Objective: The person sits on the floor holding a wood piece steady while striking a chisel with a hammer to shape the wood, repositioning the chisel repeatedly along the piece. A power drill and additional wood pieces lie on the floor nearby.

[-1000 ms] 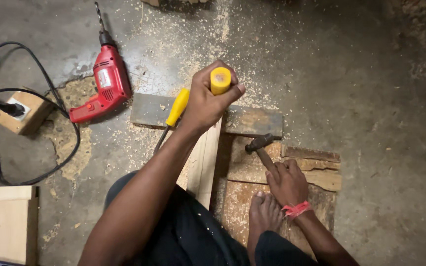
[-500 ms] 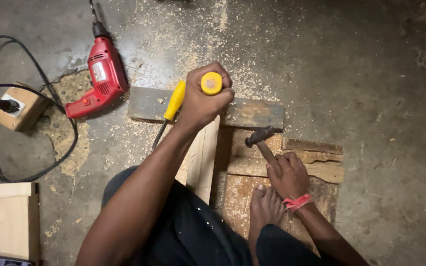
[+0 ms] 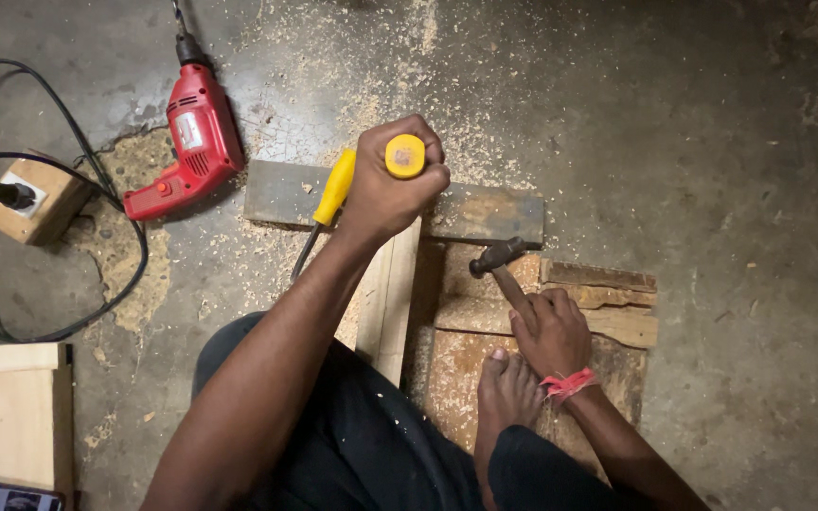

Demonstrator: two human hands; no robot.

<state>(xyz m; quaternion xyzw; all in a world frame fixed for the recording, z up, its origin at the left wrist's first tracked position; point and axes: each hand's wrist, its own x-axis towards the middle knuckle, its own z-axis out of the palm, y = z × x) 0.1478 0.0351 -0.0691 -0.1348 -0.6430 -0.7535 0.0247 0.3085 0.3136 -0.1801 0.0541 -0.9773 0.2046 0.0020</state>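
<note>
Gripping a yellow-handled chisel (image 3: 404, 156) upright at upper centre, the left hand (image 3: 392, 185) is clenched around its handle above a narrow wooden strip (image 3: 388, 298). The right hand (image 3: 549, 329), at centre right, grasps a hammer (image 3: 498, 257) by its handle over stacked boards (image 3: 608, 308). A second yellow-handled tool (image 3: 333, 189) lies on a grey plank (image 3: 485, 213) beside the fist. A bare foot (image 3: 506, 393) rests on the boards. At upper left lie a red electric drill (image 3: 193, 142), black cables (image 3: 97, 189) and a wooden socket block (image 3: 35, 199).

Bare arms, red wristband (image 3: 568, 384), black trousers (image 3: 371, 454)
</note>
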